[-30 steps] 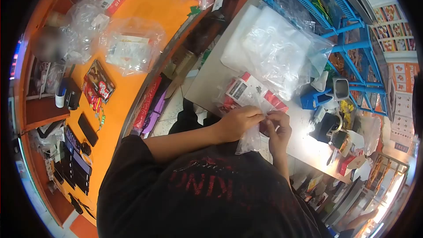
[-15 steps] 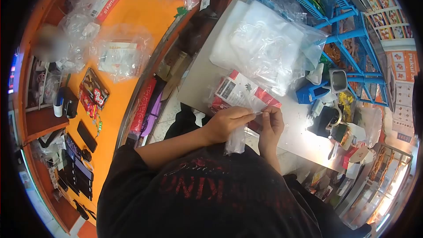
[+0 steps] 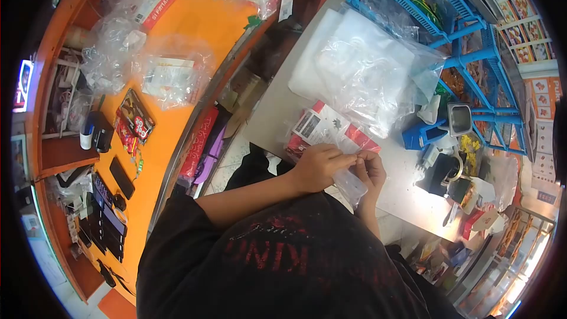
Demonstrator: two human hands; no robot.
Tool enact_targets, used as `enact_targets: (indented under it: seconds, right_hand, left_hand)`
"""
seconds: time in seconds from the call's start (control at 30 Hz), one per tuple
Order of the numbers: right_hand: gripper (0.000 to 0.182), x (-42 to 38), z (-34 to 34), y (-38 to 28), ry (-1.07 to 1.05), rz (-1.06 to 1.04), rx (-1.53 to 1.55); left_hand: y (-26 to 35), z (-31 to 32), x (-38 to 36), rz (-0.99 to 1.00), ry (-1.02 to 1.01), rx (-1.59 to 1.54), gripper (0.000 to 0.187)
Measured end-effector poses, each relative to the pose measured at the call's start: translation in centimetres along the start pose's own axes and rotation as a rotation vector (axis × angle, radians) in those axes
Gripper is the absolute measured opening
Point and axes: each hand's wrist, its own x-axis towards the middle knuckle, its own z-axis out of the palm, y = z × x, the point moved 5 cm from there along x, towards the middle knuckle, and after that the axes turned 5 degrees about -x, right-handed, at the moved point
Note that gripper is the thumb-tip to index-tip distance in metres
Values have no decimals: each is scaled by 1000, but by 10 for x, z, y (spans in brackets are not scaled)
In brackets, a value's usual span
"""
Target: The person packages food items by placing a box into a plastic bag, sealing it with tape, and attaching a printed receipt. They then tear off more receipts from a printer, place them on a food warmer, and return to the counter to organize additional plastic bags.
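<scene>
Between my hands, close to my chest, is a small clear plastic bag [image 3: 351,187]. The fingers of my left hand [image 3: 319,168] are closed on it, and its lower part hangs below them. My right hand [image 3: 370,170] pinches the bag's edge, its fingertips almost meeting the left ones. Just beyond, a red and white packet [image 3: 322,124] in clear plastic rests on the grey table [image 3: 269,103], partly hidden by my left hand. Behind that packet lies a thick stack of clear plastic bags [image 3: 360,65].
Blue plastic racks [image 3: 466,62] stand at the back right. Near them are a blue container [image 3: 422,134], a metal tin [image 3: 459,119] and a tape dispenser [image 3: 452,174]. On the left, an orange counter [image 3: 177,29] bears a phone [image 3: 121,178], a snack packet [image 3: 136,118] and bagged goods.
The small bag's hanging part has swung to the right, towards my right wrist. Both hands stay pinched close together. The whole view has shifted slightly.
</scene>
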Motion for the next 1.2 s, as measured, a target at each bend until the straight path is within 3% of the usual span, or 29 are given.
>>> enact_targets:
  seconds: [0.13, 0.27, 0.37, 0.4, 0.43, 0.57, 0.63, 0.73, 0.8, 0.87, 0.97, 1.03, 1.1, 1.17, 1.2]
  right_hand:
    - [2, 2, -2, 3, -28, 2, 34]
    - [6, 1, -3, -2, -8, -129, -36]
    - [7, 1, -4, -2, 30, -227, -58]
    - [5, 2, -5, 0, 70, -251, -64]
    - [5, 4, -1, -3, 35, -273, -43]
    - [5, 11, 5, -33, -155, -365, -230]
    - [5, 13, 8, -38, -213, -328, -146]
    - [7, 25, 1, -22, -291, -326, -103]
    - [8, 30, -2, -18, -263, -401, -420]
    - [7, 31, -2, -17, -289, -421, -398]
    - [5, 23, 2, -25, -289, -449, -485]
    - [4, 33, -5, -7, -323, -337, -270]
    - [2, 32, -7, -8, -255, -424, -478]
    - [11, 36, -7, 0, -312, -472, -386]
    - [11, 33, -6, -7, -318, -480, -390]
  left_hand:
    - [4, 1, 5, -31, -49, 167, 17]
    - [5, -4, 12, -69, -102, 327, 14]
    - [10, -19, 11, -127, 71, 341, 13]
    - [3, -14, 7, -149, -43, 389, 12]
    - [5, -19, 8, -146, -18, 427, 12]
    - [15, -29, 13, -92, 101, 262, 13]
    - [17, -19, 15, 81, -3, 343, 13]
    - [16, -14, 16, 171, -73, 372, 13]
    - [11, -14, 12, 170, -82, 390, 13]
    - [6, -12, 8, 169, -102, 406, 12]
    - [7, -11, 7, 144, -103, 398, 14]
    - [9, -14, 12, 93, -134, 373, 18]
    - [17, -21, 15, 66, -103, 372, 17]
    - [12, -22, 23, 26, -74, 372, 17]
    - [-10, -25, 24, -269, 2, 196, 16]
